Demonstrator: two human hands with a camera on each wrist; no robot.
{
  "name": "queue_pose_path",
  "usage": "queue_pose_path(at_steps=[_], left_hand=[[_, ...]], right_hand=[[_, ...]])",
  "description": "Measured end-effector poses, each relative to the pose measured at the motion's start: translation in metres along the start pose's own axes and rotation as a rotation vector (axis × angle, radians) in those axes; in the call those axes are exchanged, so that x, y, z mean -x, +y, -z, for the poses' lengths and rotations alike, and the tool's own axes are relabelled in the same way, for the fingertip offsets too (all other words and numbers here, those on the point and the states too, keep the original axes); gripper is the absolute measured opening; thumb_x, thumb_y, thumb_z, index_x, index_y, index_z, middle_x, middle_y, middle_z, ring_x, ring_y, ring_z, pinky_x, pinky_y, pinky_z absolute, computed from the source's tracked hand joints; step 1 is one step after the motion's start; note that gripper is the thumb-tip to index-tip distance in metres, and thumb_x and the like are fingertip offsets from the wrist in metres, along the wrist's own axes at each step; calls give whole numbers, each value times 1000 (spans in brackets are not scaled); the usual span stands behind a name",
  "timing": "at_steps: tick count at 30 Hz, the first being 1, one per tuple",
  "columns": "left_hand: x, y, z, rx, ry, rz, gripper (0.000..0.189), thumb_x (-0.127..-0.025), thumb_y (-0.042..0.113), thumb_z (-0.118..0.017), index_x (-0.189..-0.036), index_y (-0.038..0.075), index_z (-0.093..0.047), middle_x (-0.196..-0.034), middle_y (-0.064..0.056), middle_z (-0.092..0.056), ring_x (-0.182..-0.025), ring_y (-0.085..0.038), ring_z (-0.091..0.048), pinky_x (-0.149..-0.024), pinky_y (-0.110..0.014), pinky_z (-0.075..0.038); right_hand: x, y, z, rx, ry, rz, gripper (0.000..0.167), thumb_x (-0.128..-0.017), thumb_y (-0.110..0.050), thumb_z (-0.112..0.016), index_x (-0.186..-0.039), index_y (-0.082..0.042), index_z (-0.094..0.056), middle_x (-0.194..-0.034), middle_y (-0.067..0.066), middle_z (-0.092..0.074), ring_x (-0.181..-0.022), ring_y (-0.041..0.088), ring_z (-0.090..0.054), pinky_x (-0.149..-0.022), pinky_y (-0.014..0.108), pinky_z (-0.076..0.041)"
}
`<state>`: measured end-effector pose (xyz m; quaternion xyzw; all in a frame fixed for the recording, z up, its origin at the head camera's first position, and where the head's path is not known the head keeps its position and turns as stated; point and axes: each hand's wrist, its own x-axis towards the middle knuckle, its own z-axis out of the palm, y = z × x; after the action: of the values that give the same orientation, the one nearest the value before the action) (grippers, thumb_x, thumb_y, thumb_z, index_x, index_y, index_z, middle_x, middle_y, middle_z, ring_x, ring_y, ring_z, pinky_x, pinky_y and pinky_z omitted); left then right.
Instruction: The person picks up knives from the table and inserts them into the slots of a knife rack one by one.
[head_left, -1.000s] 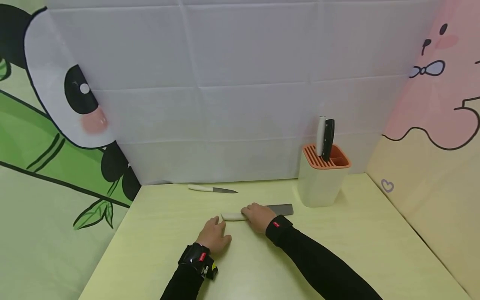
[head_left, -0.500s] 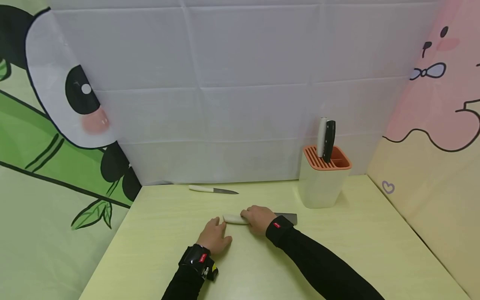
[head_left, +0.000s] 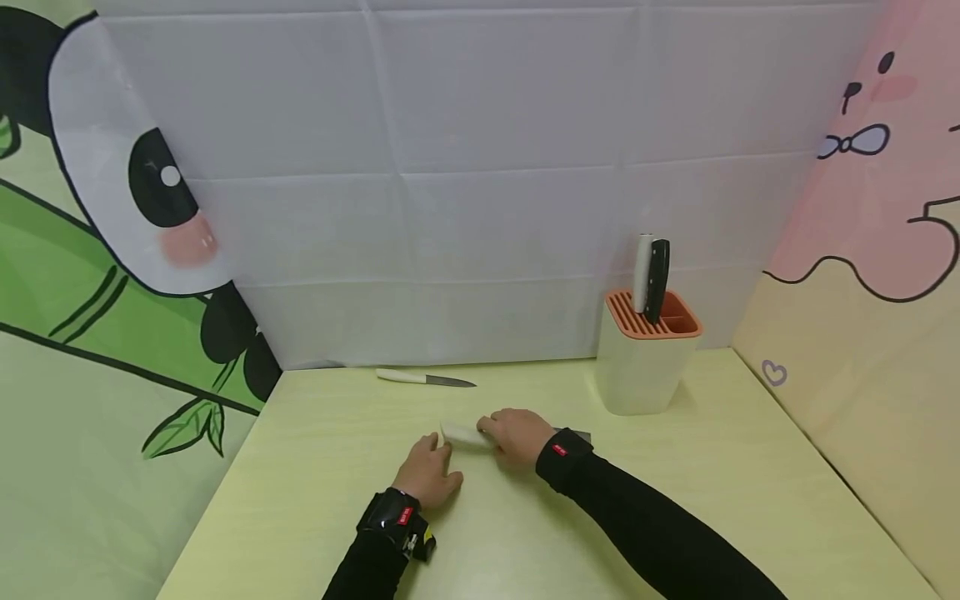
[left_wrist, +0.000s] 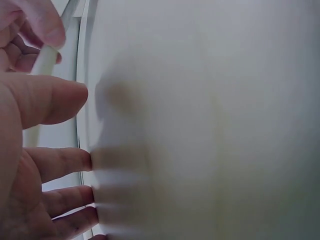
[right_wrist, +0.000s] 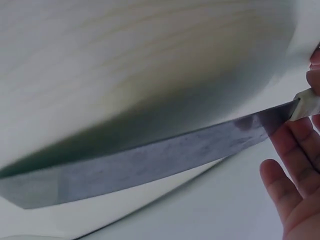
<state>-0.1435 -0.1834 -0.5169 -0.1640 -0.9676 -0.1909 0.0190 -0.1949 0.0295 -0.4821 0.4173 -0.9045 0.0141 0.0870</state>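
My right hand grips a white-handled kitchen knife with a broad, square-ended blade. In the head view the handle points left and the wrist hides most of the blade. The right wrist view shows the long grey blade lifted off the tabletop, its shadow beside it. My left hand rests on the table with its fingertips down, just short of the handle's end. Its fingers are spread and hold nothing; in the left wrist view its thumb partly covers the handle.
A small white-handled paring knife lies along the table's back edge. At the back right stands a pale knife block with an orange slotted top, holding a white-handled and a black-handled knife. Printed cloth walls enclose the table on three sides.
The kitchen knife first slid slightly toward me, then its handle rose and tilted in my right hand. More of the blade is now hidden behind the wrist. My left hand has stayed put.
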Motion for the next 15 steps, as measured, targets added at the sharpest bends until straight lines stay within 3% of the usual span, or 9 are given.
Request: queue_pose_path(at_steps=[7, 15], left_hand=[[0, 0, -2, -11, -9, 4, 55, -84, 27, -68, -126, -8, -58, -135, -33, -45, -127, -44, -42, -103, -51, -37], [1, 2, -1, -13, -13, 19, 55, -84, 26, -68, -126, -8, -58, -136, -31, -45, -127, -43, -42, -103, -51, -37]], right_hand=[[5, 4, 14, 30, 56, 39, 37, -83, -15, -72, -117, -12, -59, -87, -1, -62, -74, 12, -59, -66, 25, -49], [14, 14, 37, 23, 159, 3, 45, -85, -19, -69, -127, -9, -54, -90, -1, -63, -72, 9, -57, -65, 25, -50]])
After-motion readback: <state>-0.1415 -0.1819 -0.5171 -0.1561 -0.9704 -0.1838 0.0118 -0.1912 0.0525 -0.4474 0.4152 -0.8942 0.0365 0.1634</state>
